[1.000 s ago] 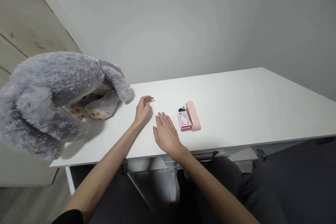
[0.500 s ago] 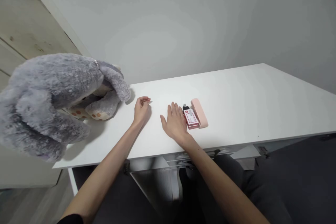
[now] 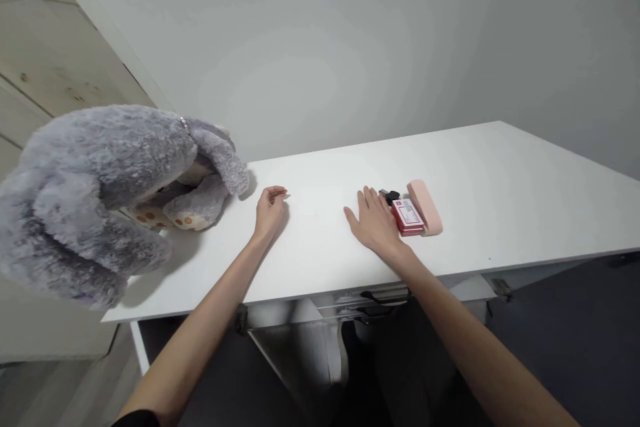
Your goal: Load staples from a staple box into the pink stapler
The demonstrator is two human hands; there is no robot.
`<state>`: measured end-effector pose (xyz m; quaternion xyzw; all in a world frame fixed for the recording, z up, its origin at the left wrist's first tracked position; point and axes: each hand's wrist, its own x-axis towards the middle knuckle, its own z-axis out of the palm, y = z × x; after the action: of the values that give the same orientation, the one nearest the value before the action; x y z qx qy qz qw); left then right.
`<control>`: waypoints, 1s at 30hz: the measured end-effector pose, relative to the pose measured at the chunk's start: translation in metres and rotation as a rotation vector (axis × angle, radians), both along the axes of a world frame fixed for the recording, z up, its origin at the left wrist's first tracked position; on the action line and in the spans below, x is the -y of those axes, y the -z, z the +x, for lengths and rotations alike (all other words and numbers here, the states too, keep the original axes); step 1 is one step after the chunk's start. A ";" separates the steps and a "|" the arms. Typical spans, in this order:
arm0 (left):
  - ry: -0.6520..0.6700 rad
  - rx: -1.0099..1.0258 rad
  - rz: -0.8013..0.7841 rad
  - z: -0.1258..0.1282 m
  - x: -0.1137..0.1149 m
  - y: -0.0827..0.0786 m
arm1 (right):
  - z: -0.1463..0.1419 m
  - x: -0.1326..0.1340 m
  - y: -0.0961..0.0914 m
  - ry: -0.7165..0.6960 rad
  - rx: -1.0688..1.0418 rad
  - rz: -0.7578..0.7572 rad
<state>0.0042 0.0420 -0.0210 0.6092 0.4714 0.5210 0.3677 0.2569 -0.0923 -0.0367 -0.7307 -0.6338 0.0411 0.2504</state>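
My right hand [image 3: 374, 221] lies flat on the white table [image 3: 500, 193], fingers stretched out, its side against a small red box [image 3: 407, 217] of staples. A pink stapler [image 3: 425, 207] lies right beside the box, and a small black object [image 3: 387, 195] sits at the box's far end. My left hand [image 3: 270, 209] rests on the table to the left, fingers loosely curled, with nothing seen in it. It is nearest to the plush toy's paw.
A large grey plush elephant [image 3: 100, 187] lies on the table's left end. A pale wooden cabinet [image 3: 45, 60] stands behind it. A grey wall runs along the back. Metal drawer parts [image 3: 370, 297] show under the table's front edge.
My right hand has slid to the right across the table, and the red box, stapler and black object have moved right with it. My left hand has stayed put.
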 end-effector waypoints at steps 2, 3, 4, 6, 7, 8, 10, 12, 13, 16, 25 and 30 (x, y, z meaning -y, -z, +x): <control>0.002 -0.007 0.007 0.000 0.000 0.000 | 0.018 0.000 0.002 0.008 0.009 0.006; 0.003 -0.011 0.010 0.000 0.001 0.000 | 0.027 0.001 0.004 0.017 0.021 -0.004; 0.003 -0.014 0.012 0.000 0.001 0.000 | 0.036 0.001 0.004 0.021 0.034 -0.011; 0.000 -0.023 0.015 0.000 0.001 0.000 | 0.055 0.002 0.006 0.018 0.057 -0.012; -0.003 -0.027 0.016 0.000 0.002 0.000 | 0.064 0.003 0.007 0.019 0.062 -0.011; -0.006 -0.031 0.017 0.001 0.002 -0.001 | 0.074 0.003 0.008 0.023 0.068 -0.009; -0.011 -0.040 0.021 0.001 0.002 -0.002 | 0.093 0.005 0.010 0.038 0.086 -0.008; -0.012 -0.049 0.024 0.001 0.003 -0.002 | 0.111 0.007 0.012 0.048 0.107 -0.013; -0.013 -0.055 0.024 0.002 0.003 -0.003 | 0.120 0.008 0.012 0.049 0.114 -0.015; -0.016 -0.072 0.027 0.002 0.005 -0.004 | 0.147 0.013 0.014 0.059 0.118 -0.010; -0.006 -0.140 0.035 0.006 0.008 -0.008 | 0.198 0.024 0.019 0.021 0.089 0.011; -0.009 -0.185 0.044 0.010 0.009 -0.010 | 0.194 0.010 0.021 0.017 0.103 0.011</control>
<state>0.0141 0.0327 -0.0105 0.6606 0.4945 0.4742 0.3070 0.4506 -0.1023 -0.0573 -0.7358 -0.6399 -0.0022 0.2215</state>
